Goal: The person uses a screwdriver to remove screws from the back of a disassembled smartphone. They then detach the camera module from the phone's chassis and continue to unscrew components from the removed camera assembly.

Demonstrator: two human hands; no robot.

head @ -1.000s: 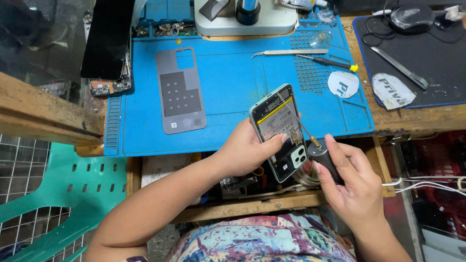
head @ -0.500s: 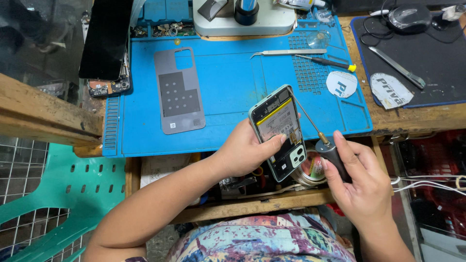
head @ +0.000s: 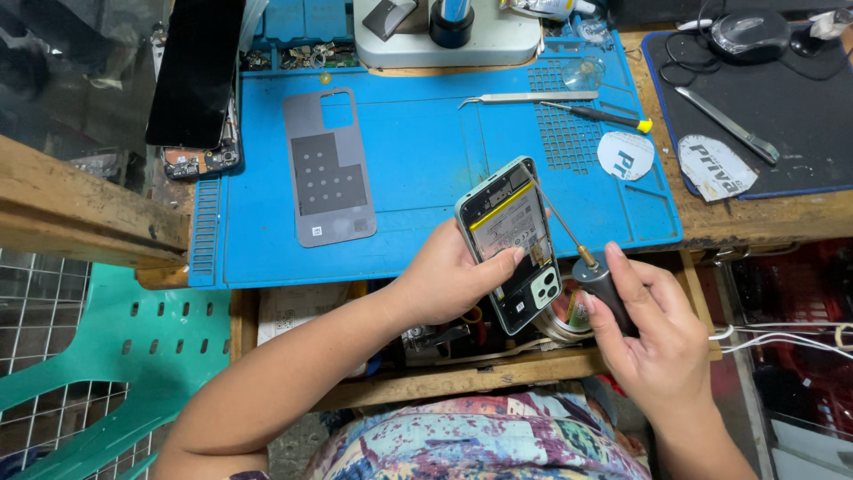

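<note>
Between both grips, screwdriver [head: 593,271] meets opened phone [head: 509,242].

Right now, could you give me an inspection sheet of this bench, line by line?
Surface: blue work mat on a wooden bench, black mat at right.
Job's things: opened phone, back off, insides showing; screwdriver with its tip at the phone's top edge.
Clutter: grey back cover, tweezers, small screwdriver, dark phone screen, two oval stickers.
Hands: left hand holds the phone; right hand grips the screwdriver.
Cables: white cables at right.
Surroundings: green plastic chair, open drawer of parts.
</note>
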